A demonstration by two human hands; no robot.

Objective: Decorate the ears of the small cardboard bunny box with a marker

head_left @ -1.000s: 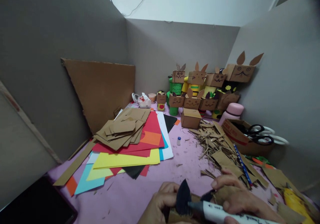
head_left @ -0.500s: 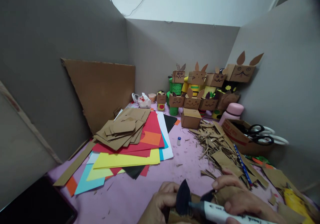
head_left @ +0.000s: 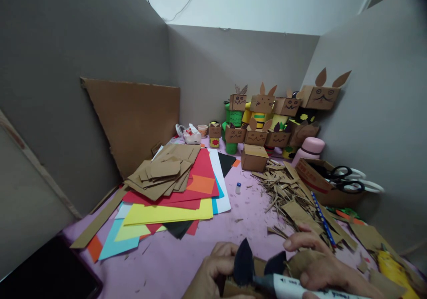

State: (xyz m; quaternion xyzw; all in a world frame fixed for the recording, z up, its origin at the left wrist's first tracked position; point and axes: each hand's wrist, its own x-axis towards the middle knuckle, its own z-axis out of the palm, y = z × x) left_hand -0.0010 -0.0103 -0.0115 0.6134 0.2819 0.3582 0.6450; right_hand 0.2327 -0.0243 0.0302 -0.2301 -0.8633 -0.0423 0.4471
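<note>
At the bottom of the view my left hand (head_left: 213, 268) is closed around a small cardboard box (head_left: 238, 289). Two pointed black ears stand up from this box, a left ear (head_left: 243, 263) and a right ear (head_left: 276, 263). My right hand (head_left: 328, 270) grips a white marker pen (head_left: 288, 285); its dark tip end lies against the base of the left ear. A rounded piece of brown cardboard (head_left: 303, 262) shows beside the right fingers; whether they hold it, I cannot tell. The box's lower part is cut off by the frame edge.
Left of centre lie coloured paper sheets (head_left: 170, 214) under cardboard pieces (head_left: 165, 170). Cardboard scraps (head_left: 280, 185), a blue pencil (head_left: 323, 219) and a box with scissors (head_left: 347, 179) are on the right. Cardboard animal figures (head_left: 263, 103) stand at the back. A black tablet-like object (head_left: 43, 268) lies front left.
The right ear shows more fully now, and the marker has shifted slightly down and right. My left hand keeps its hold on the box.
</note>
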